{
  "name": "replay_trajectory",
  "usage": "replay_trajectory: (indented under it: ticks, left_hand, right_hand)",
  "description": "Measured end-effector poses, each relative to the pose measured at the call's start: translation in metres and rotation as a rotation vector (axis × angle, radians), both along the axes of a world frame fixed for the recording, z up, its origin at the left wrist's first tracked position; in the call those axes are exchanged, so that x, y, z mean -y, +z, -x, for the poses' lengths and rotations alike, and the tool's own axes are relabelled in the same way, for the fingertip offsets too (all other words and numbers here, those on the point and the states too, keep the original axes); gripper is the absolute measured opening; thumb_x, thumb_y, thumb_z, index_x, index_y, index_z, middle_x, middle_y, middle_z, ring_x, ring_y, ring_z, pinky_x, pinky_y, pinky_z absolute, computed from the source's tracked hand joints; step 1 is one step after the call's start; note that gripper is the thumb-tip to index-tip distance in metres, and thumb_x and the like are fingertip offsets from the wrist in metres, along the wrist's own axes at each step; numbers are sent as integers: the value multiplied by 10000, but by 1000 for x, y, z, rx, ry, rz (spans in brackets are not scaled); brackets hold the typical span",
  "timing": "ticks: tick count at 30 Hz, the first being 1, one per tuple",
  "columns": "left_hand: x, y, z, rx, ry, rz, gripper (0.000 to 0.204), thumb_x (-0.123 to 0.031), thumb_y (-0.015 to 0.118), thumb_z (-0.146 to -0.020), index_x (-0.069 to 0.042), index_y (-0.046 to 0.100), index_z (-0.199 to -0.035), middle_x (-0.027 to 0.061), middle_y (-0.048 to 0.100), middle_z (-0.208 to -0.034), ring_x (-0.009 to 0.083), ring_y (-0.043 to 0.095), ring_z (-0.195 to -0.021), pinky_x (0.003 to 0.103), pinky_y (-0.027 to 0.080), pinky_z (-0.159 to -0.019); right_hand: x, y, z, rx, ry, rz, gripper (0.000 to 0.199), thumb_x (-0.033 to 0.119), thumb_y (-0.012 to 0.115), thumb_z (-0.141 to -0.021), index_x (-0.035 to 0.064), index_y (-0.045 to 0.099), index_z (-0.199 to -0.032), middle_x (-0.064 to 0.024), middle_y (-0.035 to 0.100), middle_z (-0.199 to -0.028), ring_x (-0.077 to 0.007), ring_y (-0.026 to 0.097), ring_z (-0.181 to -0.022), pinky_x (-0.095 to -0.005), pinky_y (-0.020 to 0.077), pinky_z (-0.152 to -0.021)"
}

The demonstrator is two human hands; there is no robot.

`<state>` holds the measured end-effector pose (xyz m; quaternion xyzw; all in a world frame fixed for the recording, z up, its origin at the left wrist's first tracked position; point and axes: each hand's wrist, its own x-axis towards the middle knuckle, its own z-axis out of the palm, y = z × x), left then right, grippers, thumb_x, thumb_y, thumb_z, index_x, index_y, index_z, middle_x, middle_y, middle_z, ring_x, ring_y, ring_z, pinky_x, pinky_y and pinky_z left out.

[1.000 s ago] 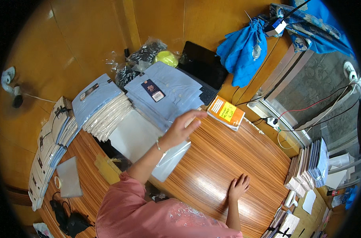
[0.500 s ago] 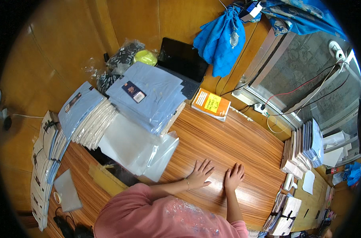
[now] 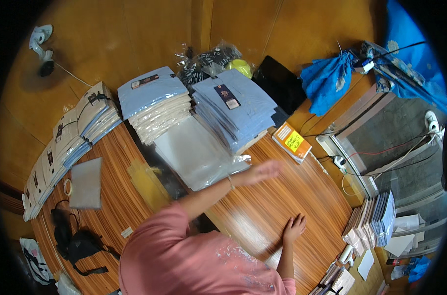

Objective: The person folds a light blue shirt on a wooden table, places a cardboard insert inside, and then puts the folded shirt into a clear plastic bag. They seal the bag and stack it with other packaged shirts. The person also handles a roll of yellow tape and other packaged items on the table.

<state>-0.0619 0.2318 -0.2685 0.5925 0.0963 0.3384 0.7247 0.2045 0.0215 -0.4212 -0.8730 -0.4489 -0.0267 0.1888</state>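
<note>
My left hand [image 3: 260,173] is raised over the table, blurred by motion, with its fingers stretched out and nothing visible in it. Beside its wrist lies a stack of clear plastic bags [image 3: 191,155]. Just beyond are packed light blue shirts [image 3: 253,105] in a pile, the top one bearing a dark label. My right hand [image 3: 294,228] rests on the striped wooden table [image 3: 253,216], fingers extended and holding nothing. An orange book [image 3: 291,142] with a yellow note lies at the far edge.
More packed shirts [image 3: 154,96] stand at the back left, with tied bundles [image 3: 61,142] along the left edge. A laptop [image 3: 280,83] is behind the pile. Folded garments [image 3: 373,221] stand at the right. A black strapped bag [image 3: 83,246] and tape roll [image 3: 67,187] lie left.
My left hand has lifted off the table and moved away from my right hand, toward the far side. My right hand stays on the table. The view has swung left.
</note>
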Motion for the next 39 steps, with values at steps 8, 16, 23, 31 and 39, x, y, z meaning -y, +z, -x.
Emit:
replay_trajectory:
  ticks: [8, 16, 23, 31, 39]
  left_hand:
    - [-185, 113, 179, -368, 832, -420, 385, -245, 528, -889, -16, 473, -1193, 88, 552, -1105, 161, 513, -1013, 265, 404, -884]
    - [-294, 89, 201, -757, 1114, -695, 392, -295, 577, -832, -40, 528, -1124, 175, 535, -1094, 280, 536, -980, 344, 431, -830]
    - [-354, 99, 189, -1180, 811, -778, 445, -258, 569, -816, -150, 489, -1240, 128, 439, -1302, 323, 424, -1172, 438, 357, -951]
    - [-367, 110, 216, -2125, 906, -699, 879, -406, 791, -553, -249, 391, -1320, 106, 112, -1470, 411, 122, -1321, 691, 160, -943]
    - [-429, 46, 296, -1237, 1158, -474, 174, -184, 629, -765, -14, 628, -803, 137, 649, -800, 272, 618, -747, 364, 469, -669]
  right_hand:
    - [-87, 21, -4, -33, 105, -63, 534, 162, 651, -748, 72, 440, -1230, -174, 393, -1283, -358, 380, -1167, -440, 318, -964]
    - [-158, 2, 56, 146, 197, 108, 500, 359, 417, -890, 87, 382, -1308, -188, 292, -1385, -347, 219, -1308, -586, 121, -1023]
    - [-161, 12, 59, 76, 239, 94, 502, 348, 423, -882, 69, 389, -1298, -192, 293, -1384, -349, 213, -1309, -580, 113, -1026]
    - [-159, 17, 56, 56, 215, 121, 499, 328, 432, -880, 73, 382, -1306, -189, 287, -1386, -340, 210, -1309, -558, 111, -1033]
    - [-162, 19, 58, 54, 225, 118, 500, 318, 426, -886, 67, 368, -1314, -191, 285, -1385, -337, 206, -1311, -549, 106, -1036]
